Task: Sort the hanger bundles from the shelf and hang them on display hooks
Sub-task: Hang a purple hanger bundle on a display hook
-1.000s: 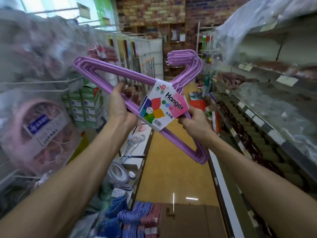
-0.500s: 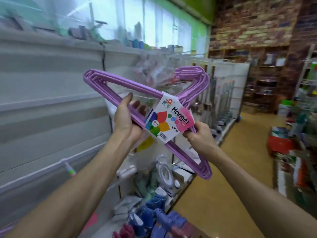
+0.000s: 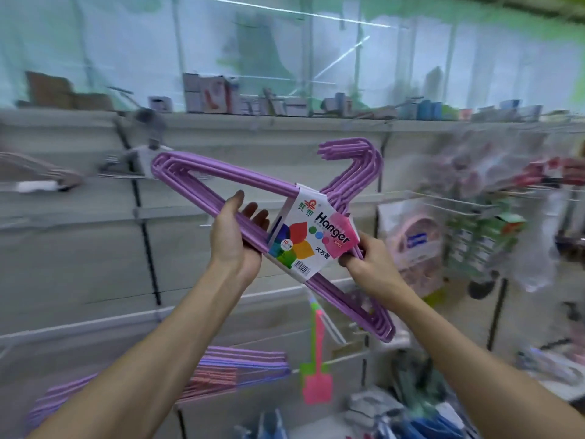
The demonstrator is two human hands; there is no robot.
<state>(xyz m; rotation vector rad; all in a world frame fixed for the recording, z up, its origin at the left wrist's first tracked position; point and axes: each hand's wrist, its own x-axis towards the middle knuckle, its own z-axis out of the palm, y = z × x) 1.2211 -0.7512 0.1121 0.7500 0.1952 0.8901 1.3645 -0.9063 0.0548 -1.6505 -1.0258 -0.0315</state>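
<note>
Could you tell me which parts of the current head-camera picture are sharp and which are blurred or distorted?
In the head view, the purple hanger bundle, its label, the left hand and right hand are fairly sharp; the shelving wall and hanging goods at right are smeared by motion blur; the top shelf edge bows from wide-angle distortion.

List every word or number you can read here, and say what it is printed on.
"Hanger": paper label round the purple hanger bundle.
"10": small round badge on that label.
"大方巷": same label, reading uncertain.
Logo, pink tag and barcode digits: too small.
Shelf boxes and hanging packets: too blurred.
</note>
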